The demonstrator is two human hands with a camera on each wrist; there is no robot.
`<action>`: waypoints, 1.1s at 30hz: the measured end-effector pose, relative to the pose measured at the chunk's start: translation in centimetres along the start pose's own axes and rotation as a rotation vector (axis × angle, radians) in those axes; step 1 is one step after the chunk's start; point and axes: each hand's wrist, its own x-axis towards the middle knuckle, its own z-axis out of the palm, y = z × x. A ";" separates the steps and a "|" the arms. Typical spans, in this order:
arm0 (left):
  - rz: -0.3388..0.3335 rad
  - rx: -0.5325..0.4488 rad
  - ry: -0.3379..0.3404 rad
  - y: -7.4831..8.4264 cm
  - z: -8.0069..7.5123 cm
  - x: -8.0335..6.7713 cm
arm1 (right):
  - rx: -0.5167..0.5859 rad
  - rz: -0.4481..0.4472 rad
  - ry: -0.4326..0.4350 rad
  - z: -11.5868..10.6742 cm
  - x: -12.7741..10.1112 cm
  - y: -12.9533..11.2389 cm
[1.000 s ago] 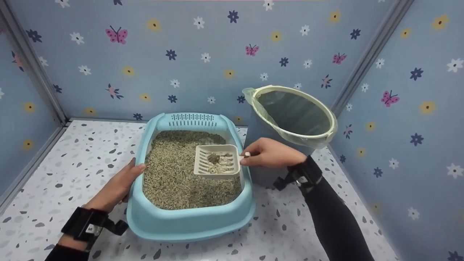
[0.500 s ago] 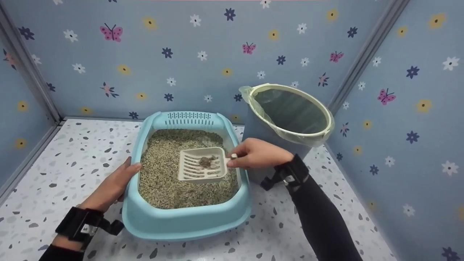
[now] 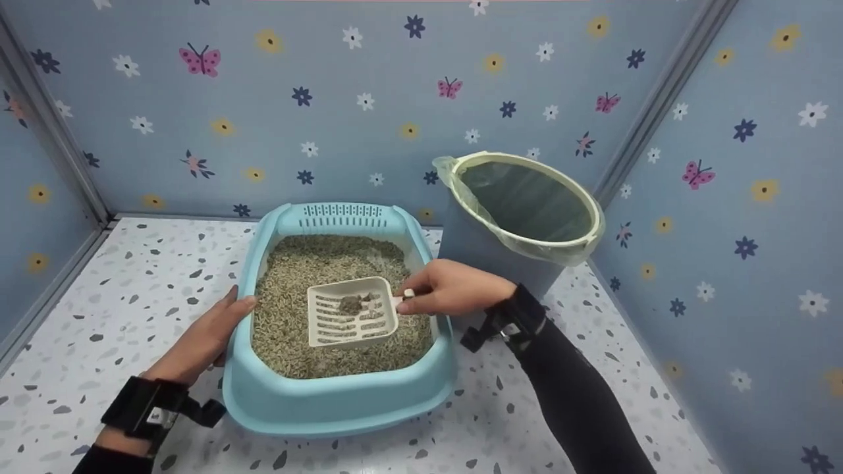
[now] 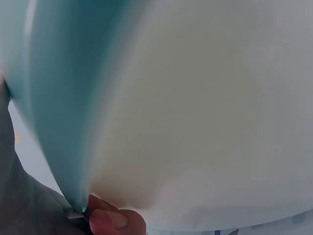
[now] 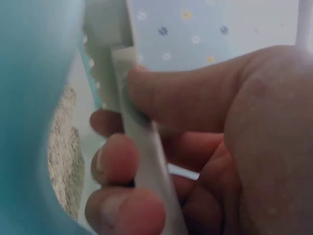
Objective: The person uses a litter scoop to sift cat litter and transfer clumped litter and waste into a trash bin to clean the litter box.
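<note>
A blue litter box [image 3: 339, 405] stands on the floor, filled with brownish pellet litter [image 3: 290, 316]. My left hand [image 3: 207, 332] grips its left rim, thumb on top; in the left wrist view its fingertips [image 4: 117, 221] curl around the rim's lower edge. Above the litter, my right hand [image 3: 454, 289] holds a slotted cream litter scoop [image 3: 336, 334] by its handle. A brown clump [image 3: 350, 304] and some crumbs lie in the scoop. In the right wrist view, thumb and fingers wrap the scoop's handle [image 5: 144, 147].
A grey trash bin [image 3: 487, 253] with a pale liner bag over its cream rim [image 3: 596, 227] stands just right of the litter box, behind my right forearm. Flower-patterned wall panels [image 3: 355, 66] close off the back and sides. The floor [image 3: 158, 263] is white with grey specks.
The scoop has moved left and slightly toward me over the litter, held by my right hand. Loose litter in it has dwindled, leaving the clump and crumbs. My left hand stays on the rim.
</note>
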 end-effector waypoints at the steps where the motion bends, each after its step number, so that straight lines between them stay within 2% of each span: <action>1: -0.006 0.006 -0.001 0.0 0.0 0.0 | 0.003 0.004 0.007 0.0 -0.1 0.2; 7: 0.005 0.010 -0.003 0.3 -0.1 0.0 | -0.030 0.103 0.065 -0.7 -2.3 1.6; 12: 0.027 -0.018 -0.016 0.2 -0.3 0.0 | -0.034 0.079 0.073 -0.8 -2.3 1.6; 18: 0.036 -0.022 -0.014 -0.1 -0.3 0.1 | -0.020 0.101 0.074 -0.9 -2.3 1.0; 26: 0.034 -0.007 -0.007 -0.1 -0.1 0.1 | -0.063 0.112 0.081 -1.9 -2.5 -1.2; 33: 0.021 0.015 -0.006 -0.2 0.0 0.2 | -0.059 0.165 0.138 -4.8 -4.1 -4.0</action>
